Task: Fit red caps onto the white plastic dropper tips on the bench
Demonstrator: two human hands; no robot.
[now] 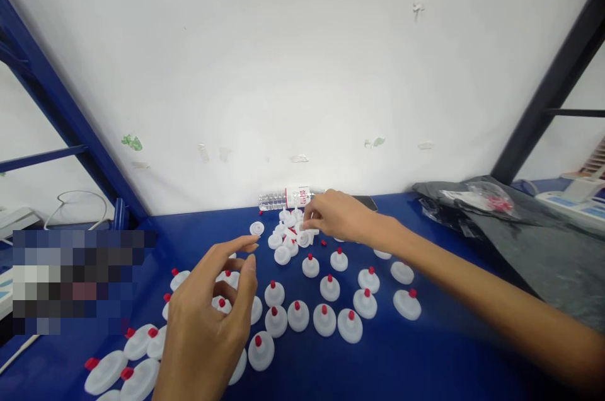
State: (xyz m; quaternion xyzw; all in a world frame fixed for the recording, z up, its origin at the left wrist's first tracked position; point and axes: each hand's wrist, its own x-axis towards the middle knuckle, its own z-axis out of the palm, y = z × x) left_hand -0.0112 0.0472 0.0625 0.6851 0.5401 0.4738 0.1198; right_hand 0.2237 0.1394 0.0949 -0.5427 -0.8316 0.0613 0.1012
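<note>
My right hand [333,215] reaches to a heap of round white plastic discs [282,255] at the back of the blue table. Its thumb and fingers are closed together at a white disc [304,239] on the heap's right side; the fingertips are partly hidden. Over the front left part of the table, my left hand [212,306] is raised with thumb and index finger apart and nothing between them. Around and below it lie white discs with red caps, such as one capped disc [261,352]. Several more capped discs [324,320] spread across the middle and right.
A clear plastic bottle [273,201] lies on its side against the white wall, beside a dark flat object [366,202]. Loose red caps [324,243] lie near the heap. Dark plastic sheeting [534,249] covers the right side. Blue frame posts [70,92] stand at left.
</note>
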